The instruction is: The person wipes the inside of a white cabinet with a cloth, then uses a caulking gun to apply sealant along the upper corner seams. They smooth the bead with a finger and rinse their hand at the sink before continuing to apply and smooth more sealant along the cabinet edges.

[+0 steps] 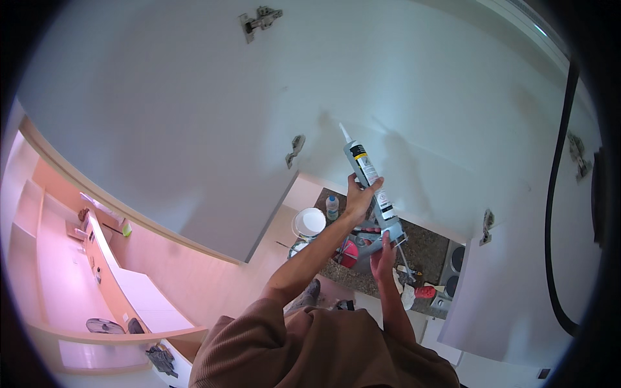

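A caulking gun (pixel 392 228) with a light grey sealant cartridge (pixel 367 167) in it is tilted in front of me. Its white nozzle (pixel 345 133) points up and slightly left, close in front of a pale panel; I cannot tell whether it touches. My left hand (pixel 359 196) wraps round the middle of the cartridge, thumb across the label. Lower down, my right hand (pixel 383 257) grips the gun's rear at its handle, which the fingers partly hide. A thin rod (pixel 405 253) sticks out behind the gun.
Pale cabinet panels bear metal hinges (pixel 295 151). A black cable (pixel 557 194) hangs at right. Below, a dark countertop (pixel 427 251) carries a bottle (pixel 332 207), a red container (pixel 348 253), a red item (pixel 425 292) and a cooktop (pixel 457 260). A white bucket (pixel 310 222) stands left of it.
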{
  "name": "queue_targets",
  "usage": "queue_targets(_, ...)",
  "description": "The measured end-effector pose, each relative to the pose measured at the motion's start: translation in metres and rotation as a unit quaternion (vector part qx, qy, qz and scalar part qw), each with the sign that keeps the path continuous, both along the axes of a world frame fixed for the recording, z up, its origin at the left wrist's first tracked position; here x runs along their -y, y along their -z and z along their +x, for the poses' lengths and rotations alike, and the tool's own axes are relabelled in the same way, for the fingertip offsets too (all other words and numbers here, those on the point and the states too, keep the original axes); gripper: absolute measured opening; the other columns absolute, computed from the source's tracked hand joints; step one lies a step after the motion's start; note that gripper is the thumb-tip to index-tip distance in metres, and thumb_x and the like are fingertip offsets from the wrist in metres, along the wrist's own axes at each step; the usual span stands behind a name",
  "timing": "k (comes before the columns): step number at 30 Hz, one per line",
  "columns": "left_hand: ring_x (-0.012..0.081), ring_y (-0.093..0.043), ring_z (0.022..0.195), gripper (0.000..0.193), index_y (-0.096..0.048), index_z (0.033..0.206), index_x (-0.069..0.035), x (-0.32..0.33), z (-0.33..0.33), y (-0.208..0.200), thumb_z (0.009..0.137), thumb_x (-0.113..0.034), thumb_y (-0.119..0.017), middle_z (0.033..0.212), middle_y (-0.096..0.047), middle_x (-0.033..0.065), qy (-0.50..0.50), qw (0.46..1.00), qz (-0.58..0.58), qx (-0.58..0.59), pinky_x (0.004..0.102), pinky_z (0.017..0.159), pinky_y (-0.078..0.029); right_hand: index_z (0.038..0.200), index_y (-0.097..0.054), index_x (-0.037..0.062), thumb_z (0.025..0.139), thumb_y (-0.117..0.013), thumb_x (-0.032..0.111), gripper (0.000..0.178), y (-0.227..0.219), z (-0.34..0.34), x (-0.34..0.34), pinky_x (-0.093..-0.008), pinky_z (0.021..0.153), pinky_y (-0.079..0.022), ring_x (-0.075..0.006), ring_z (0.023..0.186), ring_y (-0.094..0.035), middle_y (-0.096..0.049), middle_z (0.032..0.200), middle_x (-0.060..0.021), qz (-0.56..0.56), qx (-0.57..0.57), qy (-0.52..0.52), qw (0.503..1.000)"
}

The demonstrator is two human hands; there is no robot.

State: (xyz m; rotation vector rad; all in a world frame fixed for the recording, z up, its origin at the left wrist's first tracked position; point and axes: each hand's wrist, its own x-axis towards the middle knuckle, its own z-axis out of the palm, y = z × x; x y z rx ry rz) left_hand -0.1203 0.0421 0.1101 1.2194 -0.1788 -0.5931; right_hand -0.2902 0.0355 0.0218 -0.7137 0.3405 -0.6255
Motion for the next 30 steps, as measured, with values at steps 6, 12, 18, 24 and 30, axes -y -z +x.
queue_targets(6, 0.0237, -0.068, 0.090, 0.060, -0.041, 0.121, 0.003, -0.002, 0.041, 0.031, 0.082, -0.015, -0.082, 0.104, -0.062, 0.0158, -0.012, 0.998, 0.003, 0.064, 0.0378, 0.076, -0.058, 0.109, -0.059, 0.0068, 0.102, -0.057, 0.038, 0.032, -0.036, 0.022, -0.016, -0.0480, 0.106, -0.045, -0.0305, 0.110, -0.063, -0.065, 0.106, -0.0105, 0.217, 0.070, -0.051, 0.972)
queue_targets(12, 0.0248, -0.069, 0.080, 0.052, -0.042, 0.115, 0.004, 0.025, 0.079, 0.044, 0.082, -0.011, -0.079, 0.096, -0.063, 0.0150, 0.025, 0.995, -0.085, -0.043, 0.0402, 0.069, -0.060, 0.104, -0.059, 0.0051, 0.100, -0.062, 0.023, 0.019, -0.040, 0.073, -0.022, -0.0459, 0.104, -0.049, -0.0269, 0.105, -0.064, -0.064, 0.100, -0.0096, 0.161, -0.003, 0.035, 0.986)
queue_targets(18, 0.0283, -0.064, 0.102, 0.074, -0.035, 0.124, 0.006, 0.031, 0.118, 0.051, 0.081, -0.030, -0.083, 0.106, -0.059, 0.0181, 0.007, 0.997, 0.070, 0.013, 0.0392, 0.081, -0.056, 0.094, -0.061, 0.0035, 0.097, -0.061, 0.016, 0.013, -0.031, 0.120, 0.004, -0.0444, 0.103, -0.053, -0.0255, 0.091, -0.067, -0.065, 0.083, -0.0092, 0.236, 0.074, 0.022, 0.969)
queue_targets(24, 0.0249, -0.070, 0.080, 0.055, -0.039, 0.121, -0.002, -0.001, 0.112, 0.020, 0.090, -0.026, -0.077, 0.103, -0.061, 0.0161, 0.021, 0.980, -0.180, -0.079, 0.0395, 0.068, -0.061, 0.092, -0.063, 0.0026, 0.098, -0.058, 0.020, 0.020, -0.015, 0.076, 0.020, -0.0436, 0.088, -0.058, -0.0247, 0.083, -0.070, -0.067, 0.083, -0.0110, 0.295, 0.057, -0.045, 0.953)
queue_targets(30, 0.0196, -0.069, 0.072, 0.046, -0.043, 0.123, -0.002, -0.032, 0.053, 0.026, 0.091, -0.013, -0.074, 0.088, -0.063, 0.0080, 0.046, 0.994, -0.096, 0.035, 0.0311, 0.063, -0.058, 0.103, -0.067, -0.0035, 0.100, -0.056, 0.049, 0.054, -0.027, 0.002, -0.039, -0.0411, 0.072, -0.063, -0.0296, 0.083, -0.075, -0.073, 0.088, -0.0175, 0.157, -0.240, -0.183, 0.940)
